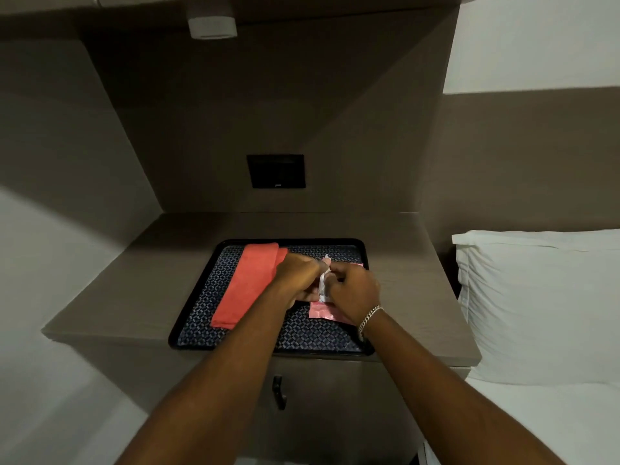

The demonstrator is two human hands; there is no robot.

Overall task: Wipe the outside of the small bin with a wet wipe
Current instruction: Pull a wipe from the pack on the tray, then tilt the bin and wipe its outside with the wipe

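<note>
Reaching forward over the black tray on the table, my left hand and right hand meet knuckles-up, fingers of both pinched on a white wet wipe above its pink packet, a folded red cloth just beside.

Brown table beside a bed, bearing a black-rimmed tray with a blue patterned base, set near the front edge. On the tray: a folded red cloth along its left side, lying front to back, and a pink packet right of centre, partly hidden.
</note>
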